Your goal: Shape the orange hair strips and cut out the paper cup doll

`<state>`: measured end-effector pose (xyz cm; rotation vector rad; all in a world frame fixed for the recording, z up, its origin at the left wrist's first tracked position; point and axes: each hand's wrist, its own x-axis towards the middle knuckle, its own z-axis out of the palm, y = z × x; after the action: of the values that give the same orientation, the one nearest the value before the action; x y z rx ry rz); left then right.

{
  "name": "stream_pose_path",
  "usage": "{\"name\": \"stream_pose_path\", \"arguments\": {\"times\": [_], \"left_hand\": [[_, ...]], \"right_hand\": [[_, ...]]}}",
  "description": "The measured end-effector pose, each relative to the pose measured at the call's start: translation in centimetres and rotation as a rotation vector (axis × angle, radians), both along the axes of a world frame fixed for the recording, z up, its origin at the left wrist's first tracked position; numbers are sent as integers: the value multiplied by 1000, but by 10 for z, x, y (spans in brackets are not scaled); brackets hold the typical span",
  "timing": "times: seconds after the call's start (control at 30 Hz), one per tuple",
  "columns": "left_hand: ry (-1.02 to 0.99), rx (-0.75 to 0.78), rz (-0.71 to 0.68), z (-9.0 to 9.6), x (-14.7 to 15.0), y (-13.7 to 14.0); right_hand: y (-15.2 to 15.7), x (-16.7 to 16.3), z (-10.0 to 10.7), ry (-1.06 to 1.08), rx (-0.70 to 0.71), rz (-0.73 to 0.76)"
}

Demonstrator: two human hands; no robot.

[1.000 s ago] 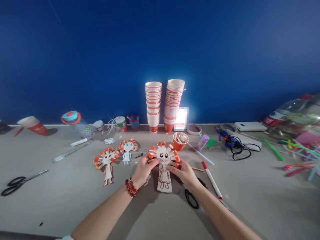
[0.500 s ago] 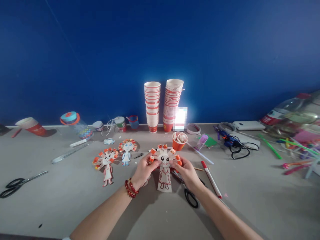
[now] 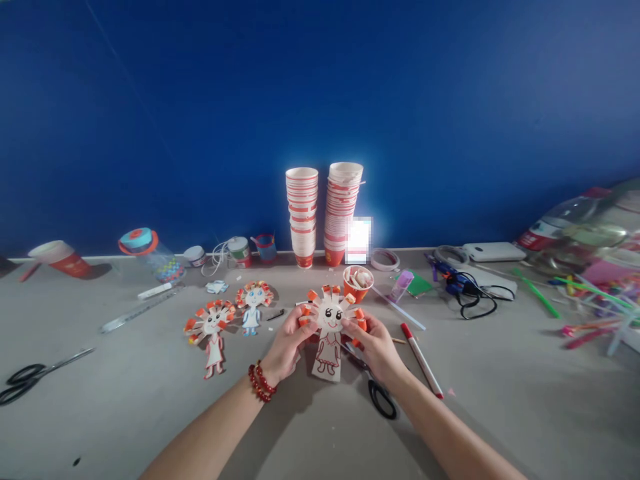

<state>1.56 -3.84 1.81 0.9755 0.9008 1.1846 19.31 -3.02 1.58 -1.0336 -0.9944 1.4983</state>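
A paper doll point(image 3: 329, 347) is held up over the middle of the table, its drawn face forward and curled orange-and-white strips fanning round its head. My left hand point(image 3: 289, 343) pinches the strips on one side, thumb by the face. On the other side my right hand point(image 3: 373, 340) grips it the same way. Two finished-looking dolls, one in a pink dress point(image 3: 214, 347) and one in blue point(image 3: 252, 317), lie to the left. Black-handled scissors point(image 3: 383, 399) lie beneath my right hand, partly hidden by it. A red-capped marker point(image 3: 423, 361) is just right of that.
Two tall stacks of paper cups point(image 3: 302, 220) stand against the blue wall, with a cup of paper scraps point(image 3: 358, 283) in front. A glue gun point(image 3: 457, 281) with a black cord, bottles point(image 3: 560, 223) and straws crowd the right. Other scissors point(image 3: 30, 381) lie far left.
The doll tilts slightly, its lower edge shifting a little up and left. Both hands keep their hold on it. The whole view has shifted slightly.
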Motion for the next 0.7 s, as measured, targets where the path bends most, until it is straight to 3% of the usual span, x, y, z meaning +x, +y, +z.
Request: {"name": "stream_pose_path", "arguments": {"times": [0.1, 0.2, 0.4, 0.6, 0.7], "left_hand": [[-143, -101, -97, -4, 6, -2], [-86, -129, -114, -11, 11, -3], [-2, -77, 33, -19, 12, -1], [-3, -83, 104, -19, 11, -2], [-71, -97, 68, -19, 11, -2]], "right_hand": [[2, 1, 0, 18, 23, -16], [1, 0, 1, 86, 38, 18], [-2, -4, 3, 251, -4, 81], [-2, -10, -4, 119, -21, 182], [-1, -10, -9, 21, 12, 204]]}}
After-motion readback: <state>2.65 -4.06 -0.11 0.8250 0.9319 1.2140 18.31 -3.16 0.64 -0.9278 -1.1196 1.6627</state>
